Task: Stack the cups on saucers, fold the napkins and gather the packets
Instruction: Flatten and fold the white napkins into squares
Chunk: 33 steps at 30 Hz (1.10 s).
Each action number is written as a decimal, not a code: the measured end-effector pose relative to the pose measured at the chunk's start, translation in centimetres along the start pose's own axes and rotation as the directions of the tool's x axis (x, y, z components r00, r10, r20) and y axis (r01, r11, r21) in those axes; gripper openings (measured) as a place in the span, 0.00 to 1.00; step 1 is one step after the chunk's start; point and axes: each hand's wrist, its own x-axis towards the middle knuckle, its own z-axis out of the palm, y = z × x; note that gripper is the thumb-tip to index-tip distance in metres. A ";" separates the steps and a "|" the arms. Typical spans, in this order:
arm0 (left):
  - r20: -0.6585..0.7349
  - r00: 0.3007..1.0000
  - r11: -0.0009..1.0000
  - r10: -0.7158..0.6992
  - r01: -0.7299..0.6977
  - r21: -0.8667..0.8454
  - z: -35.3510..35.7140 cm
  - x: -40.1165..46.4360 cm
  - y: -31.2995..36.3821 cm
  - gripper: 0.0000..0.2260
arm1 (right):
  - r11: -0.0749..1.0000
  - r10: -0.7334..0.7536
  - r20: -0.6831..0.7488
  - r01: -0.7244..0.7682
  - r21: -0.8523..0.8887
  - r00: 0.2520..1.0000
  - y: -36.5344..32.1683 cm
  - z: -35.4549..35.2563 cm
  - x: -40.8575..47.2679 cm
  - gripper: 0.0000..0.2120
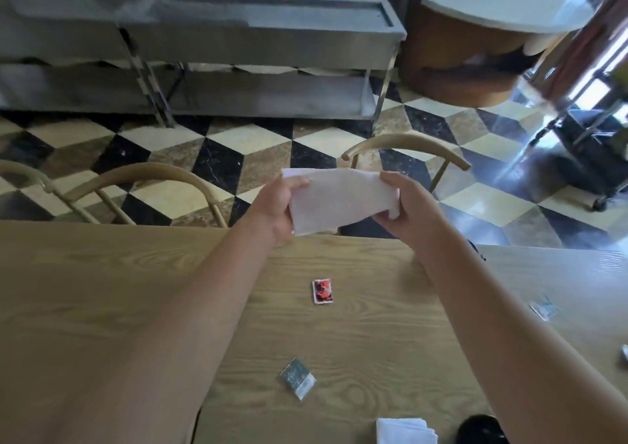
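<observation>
Head view: the napkin-folding step looks in hand. The left hand (277, 205) and right hand (406, 205) each have fingers pinched on an end of a white napkin (339, 202), lifted over the bench's (102, 290) far edge, its long axis running left to right. Next, bring the ends together squarely.

I hold a white paper napkin (339, 199) up in the air above the far edge of the desk, partly folded, my fingers (299, 182) pinching its two ends. A small red, black and white packet (322, 291) lies flat mid-desk. A silvery grey packet (298, 378) lies nearer me, turned askew. A pale packet (544, 309) lies far right. A stack of folded white napkins (406, 430) sits at the near edge.
</observation>
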 end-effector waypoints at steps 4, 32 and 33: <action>-0.096 0.987 0.992 -0.125 0.124 -0.025 -3.2 -3.2 -6.4 0.08 | 0.976 0.198 -0.057 -0.202 -0.084 0.979 7.6 -4.5 -2.4 0.09; -0.377 0.877 0.913 -0.298 0.377 0.155 -12.3 -10.5 -23.6 0.08 | 0.843 0.288 -0.225 -0.358 -0.401 0.931 20.1 -15.6 -8.9 0.13; -0.359 0.885 0.919 -0.297 0.367 0.146 -11.9 -9.7 -22.7 0.08 | 0.851 0.279 -0.206 -0.341 -0.399 0.938 19.6 -15.4 -7.7 0.12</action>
